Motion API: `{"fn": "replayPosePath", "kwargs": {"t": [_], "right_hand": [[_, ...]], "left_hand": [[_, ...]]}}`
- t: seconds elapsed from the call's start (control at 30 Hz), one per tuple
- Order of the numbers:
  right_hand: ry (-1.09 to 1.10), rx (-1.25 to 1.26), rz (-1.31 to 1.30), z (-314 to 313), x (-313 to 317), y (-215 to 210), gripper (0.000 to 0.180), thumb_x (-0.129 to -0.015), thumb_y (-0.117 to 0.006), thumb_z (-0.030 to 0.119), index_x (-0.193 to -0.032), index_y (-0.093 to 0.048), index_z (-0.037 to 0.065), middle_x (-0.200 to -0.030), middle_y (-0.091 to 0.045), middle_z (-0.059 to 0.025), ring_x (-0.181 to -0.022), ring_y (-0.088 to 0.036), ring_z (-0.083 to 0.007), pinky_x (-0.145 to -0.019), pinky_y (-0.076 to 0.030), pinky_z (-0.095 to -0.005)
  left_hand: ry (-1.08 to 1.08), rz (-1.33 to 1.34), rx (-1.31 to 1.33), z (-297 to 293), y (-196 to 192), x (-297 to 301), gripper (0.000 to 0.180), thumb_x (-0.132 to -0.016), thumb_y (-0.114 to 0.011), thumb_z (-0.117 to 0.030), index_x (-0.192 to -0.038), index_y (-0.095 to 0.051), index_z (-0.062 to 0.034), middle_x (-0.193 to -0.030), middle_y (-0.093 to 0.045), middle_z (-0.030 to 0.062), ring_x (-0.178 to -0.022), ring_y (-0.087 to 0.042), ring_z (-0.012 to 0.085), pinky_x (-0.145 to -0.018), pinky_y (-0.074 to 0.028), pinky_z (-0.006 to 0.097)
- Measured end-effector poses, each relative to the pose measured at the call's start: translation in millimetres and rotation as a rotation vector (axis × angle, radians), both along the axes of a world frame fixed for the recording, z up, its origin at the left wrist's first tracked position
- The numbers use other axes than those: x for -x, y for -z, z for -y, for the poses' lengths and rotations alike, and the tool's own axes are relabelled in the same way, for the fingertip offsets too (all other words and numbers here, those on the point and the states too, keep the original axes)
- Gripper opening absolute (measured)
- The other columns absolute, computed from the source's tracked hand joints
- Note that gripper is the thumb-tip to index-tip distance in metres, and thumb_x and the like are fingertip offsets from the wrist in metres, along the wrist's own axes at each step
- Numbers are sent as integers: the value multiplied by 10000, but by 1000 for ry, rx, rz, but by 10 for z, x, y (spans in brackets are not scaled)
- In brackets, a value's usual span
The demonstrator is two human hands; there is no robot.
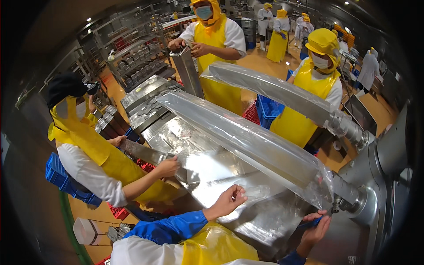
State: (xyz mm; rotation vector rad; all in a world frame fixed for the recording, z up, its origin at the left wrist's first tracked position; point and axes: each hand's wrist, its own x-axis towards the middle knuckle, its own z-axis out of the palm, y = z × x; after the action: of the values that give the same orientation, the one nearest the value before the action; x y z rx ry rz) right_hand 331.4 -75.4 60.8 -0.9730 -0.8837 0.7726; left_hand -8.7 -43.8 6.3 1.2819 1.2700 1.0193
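Clear plastic sleeve (247,141) | long axis upper-left to lower-right | right hand (316,229) at lower end

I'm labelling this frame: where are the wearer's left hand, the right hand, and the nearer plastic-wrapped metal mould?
left hand (229,199), head view, back of the hand
right hand (317,227), head view, on the palm
nearer plastic-wrapped metal mould (247,139), head view, middle of its long side

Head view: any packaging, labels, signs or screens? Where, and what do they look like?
Clear plastic sleeve: over the near long metal arm, centre, glossy, tube-shaped; right hand at its lower end.
Second clear sleeve: over the far arm, upper right.
Loose clear film: on the steel table, under left hand.
Blue crates: left, floor level.
Labels, signs, screens: none legible.
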Motion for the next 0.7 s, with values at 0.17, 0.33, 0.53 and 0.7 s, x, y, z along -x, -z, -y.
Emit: {"fn": "replayPosePath", "kwargs": {"t": [0.17, 0.33, 0.53, 0.7], "right_hand": [[-63, 18, -151, -13, -111, 179, 380, -1117, -423, 424, -962, -495, 84, -634, -439, -15, -481, -377, -99, -433, -343, -255], [-83, 34, -114, -16, 16, -45, 332, -1099, -488, 405, -1010, -494, 85, -703, -460, -23, -554, -431, -121, -514, -388, -278], [53, 131, 45, 22, 170, -273, 216, -1091, -549, 286, -1067, -476, 84, -743, -469, -18, -621, -449, -116, -609, -417, -278], [5, 76, -44, 19, 76, -69, 162, -1109, -491, 223, -1094, -469, 63, -730, -459, -14, -607, -439, -95, -577, -408, -271]], "left_hand": [[9, 98, -79, -133, -42, -79, 289, -986, -741, -164, -1219, -597, -70, -858, -463, -80, -795, -439, 22, -691, -401, 197], [-14, 222, -14, -23, -184, -164, 265, -984, -729, -124, -1197, -597, -36, -858, -475, -76, -756, -425, 15, -660, -390, 196], [45, 222, 73, 178, -117, -205, 245, -990, -710, -70, -1201, -592, -30, -872, -475, -68, -793, -431, 20, -706, -391, 195], [69, 175, 67, 256, -34, -183, 253, -979, -728, -86, -1196, -602, -50, -848, -477, -68, -770, -439, 23, -680, -396, 204]]}}
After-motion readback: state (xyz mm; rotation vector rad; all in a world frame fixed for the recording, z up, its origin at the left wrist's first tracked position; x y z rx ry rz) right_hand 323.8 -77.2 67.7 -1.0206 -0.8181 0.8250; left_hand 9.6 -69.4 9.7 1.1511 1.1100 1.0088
